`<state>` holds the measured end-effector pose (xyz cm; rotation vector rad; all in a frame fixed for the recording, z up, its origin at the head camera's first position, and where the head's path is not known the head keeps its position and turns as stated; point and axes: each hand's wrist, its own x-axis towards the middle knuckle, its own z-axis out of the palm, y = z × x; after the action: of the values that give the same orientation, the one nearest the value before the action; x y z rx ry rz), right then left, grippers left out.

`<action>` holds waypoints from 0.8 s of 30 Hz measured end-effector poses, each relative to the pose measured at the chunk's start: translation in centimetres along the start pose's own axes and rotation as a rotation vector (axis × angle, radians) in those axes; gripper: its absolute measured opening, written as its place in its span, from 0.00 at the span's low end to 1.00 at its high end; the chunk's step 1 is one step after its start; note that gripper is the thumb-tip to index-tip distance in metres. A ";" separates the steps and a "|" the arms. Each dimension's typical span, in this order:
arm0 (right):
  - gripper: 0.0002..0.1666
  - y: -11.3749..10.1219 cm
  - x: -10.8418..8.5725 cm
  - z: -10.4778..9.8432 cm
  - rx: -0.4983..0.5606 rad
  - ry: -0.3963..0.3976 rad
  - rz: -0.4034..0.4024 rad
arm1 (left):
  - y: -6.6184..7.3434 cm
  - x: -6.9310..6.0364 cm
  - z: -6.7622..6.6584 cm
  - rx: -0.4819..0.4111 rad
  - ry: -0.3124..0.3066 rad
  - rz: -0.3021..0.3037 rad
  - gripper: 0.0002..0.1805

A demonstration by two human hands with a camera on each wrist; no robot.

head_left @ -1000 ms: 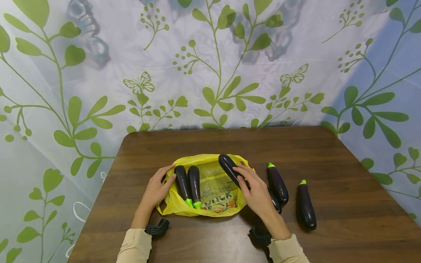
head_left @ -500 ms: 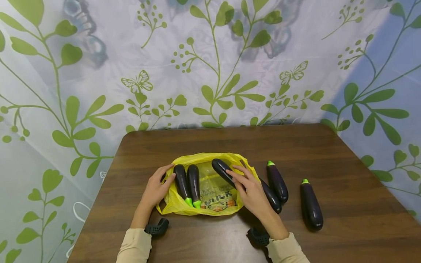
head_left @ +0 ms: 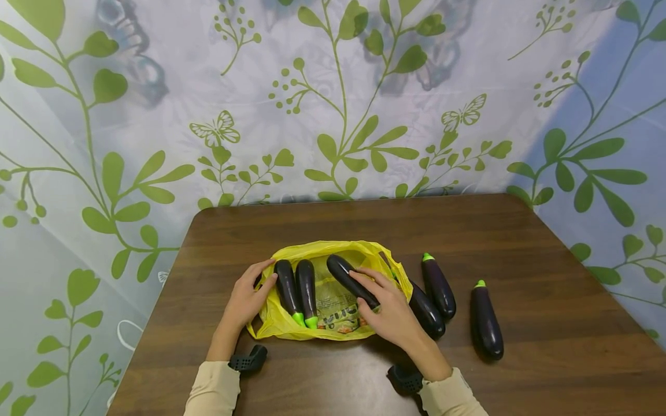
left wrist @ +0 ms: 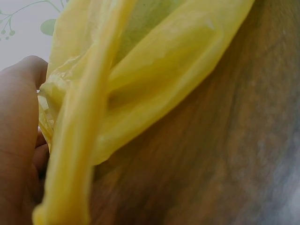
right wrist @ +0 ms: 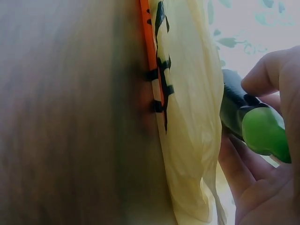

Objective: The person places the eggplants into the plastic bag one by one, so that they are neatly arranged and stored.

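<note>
Right grip (head_left: 391, 311) on eggplant (head_left: 350, 277) — bag rim (head_left: 322, 249) wide

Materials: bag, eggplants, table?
Bag: thin plastic film, semi-gloss; it crinkles and light passes through.
Eggplants: smooth, glossy skin with sharp highlights; real or plastic imitation, can't tell.
Table: brown wood grain, satin sheen; perhaps laminate, possibly real wood.
</note>
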<state>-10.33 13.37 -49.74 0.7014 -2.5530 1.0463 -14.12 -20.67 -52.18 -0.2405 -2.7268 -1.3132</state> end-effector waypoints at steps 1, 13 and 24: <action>0.34 0.0 0.0 0.0 0.003 -0.007 -0.001 | 0.0 0.0 0.0 0.000 -0.001 -0.001 0.28; 0.30 -0.3 -0.2 0.9 0.016 -0.072 0.020 | -0.1 0.0 0.1 0.006 0.006 0.005 0.28; 0.26 -0.8 -0.2 1.7 0.046 -0.063 0.093 | 0.0 0.0 0.1 0.006 0.008 0.011 0.28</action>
<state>-9.87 11.73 -50.48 0.6427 -2.6454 1.1331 -14.12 -20.64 -52.24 -0.2484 -2.7183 -1.3001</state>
